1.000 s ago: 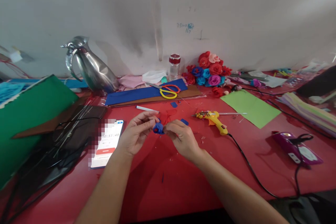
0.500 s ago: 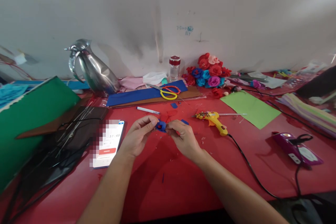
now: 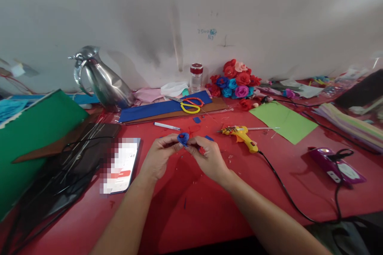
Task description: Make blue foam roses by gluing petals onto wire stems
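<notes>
We have both hands in close over the middle of the counter [image 3: 215, 217], fingertips nearly meeting on one small blue flower [image 3: 182, 138] with a bit of red at its center. Left hand [image 3: 158, 154] pinches the flower from the left, thumb at its base. Right hand [image 3: 209, 159] has fingers curled in on the lower right side, also pinching; we can't tell exactly which fingertips bear on it. Flower sits up off the surface, opening tipped toward us.

Around the hands: white pen [image 3: 166, 126] just beyond the left hand, red scrap [image 3: 195, 128] right behind the flower, blue scrap [image 3: 208, 138] just beyond the right hand. Phone [image 3: 124, 171] lies left of the left hand, screen lit, part pixelated.

Yellow glue gun [image 3: 244, 136] is on its side, right of the right hand, nozzle pointing left, black cord [image 3: 284, 189] running toward us. Green sheet [image 3: 283, 121] is farther right, purple box [image 3: 338, 167] nearer us.

Back row: scissors [image 3: 191, 108] with red and yellow handles on a blue strip [image 3: 146, 110], steel jug [image 3: 104, 79] at left, red-lidded jar [image 3: 196, 79], then a bunch of colored flowers [image 3: 237, 81] against the wall [image 3: 119, 12].
</notes>
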`<action>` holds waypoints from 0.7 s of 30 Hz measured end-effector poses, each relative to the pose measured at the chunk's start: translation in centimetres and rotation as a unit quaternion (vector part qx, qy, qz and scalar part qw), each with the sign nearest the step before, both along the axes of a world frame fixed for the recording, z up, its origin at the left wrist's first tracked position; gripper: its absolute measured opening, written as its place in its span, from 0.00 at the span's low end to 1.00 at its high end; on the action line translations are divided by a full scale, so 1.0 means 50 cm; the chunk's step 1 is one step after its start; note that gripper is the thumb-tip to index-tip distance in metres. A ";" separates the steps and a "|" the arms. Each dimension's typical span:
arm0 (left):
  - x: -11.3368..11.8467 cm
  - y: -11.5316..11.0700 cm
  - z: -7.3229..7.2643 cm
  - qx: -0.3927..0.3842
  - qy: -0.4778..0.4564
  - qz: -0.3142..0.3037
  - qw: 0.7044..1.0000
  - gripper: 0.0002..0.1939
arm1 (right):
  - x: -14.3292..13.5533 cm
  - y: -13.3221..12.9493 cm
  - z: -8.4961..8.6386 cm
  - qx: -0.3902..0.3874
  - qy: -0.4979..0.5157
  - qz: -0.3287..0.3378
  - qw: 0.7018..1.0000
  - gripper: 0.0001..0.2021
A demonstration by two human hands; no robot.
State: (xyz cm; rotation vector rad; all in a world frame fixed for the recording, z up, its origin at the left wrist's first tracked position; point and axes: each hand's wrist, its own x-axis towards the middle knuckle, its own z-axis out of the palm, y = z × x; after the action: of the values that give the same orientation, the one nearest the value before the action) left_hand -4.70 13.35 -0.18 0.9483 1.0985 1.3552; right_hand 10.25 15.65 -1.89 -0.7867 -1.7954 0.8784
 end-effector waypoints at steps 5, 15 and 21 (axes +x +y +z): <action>-0.001 0.000 -0.005 0.019 0.014 0.022 0.999 0.07 | 0.001 0.000 0.000 -0.009 0.011 -0.013 1.000 0.06; 0.021 -0.005 -0.010 0.115 0.069 0.046 0.990 0.02 | 0.003 0.005 -0.001 -0.034 0.062 -0.023 0.997 0.06; 0.021 -0.009 -0.004 0.119 0.117 0.048 0.985 0.06 | 0.011 0.000 0.024 -0.191 0.159 0.061 0.967 0.06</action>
State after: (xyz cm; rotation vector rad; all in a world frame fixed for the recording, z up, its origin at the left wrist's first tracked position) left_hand -3.64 12.90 -0.40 1.2700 1.1877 1.5052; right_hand 10.79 15.63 -0.70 -0.7289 -1.4179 1.3778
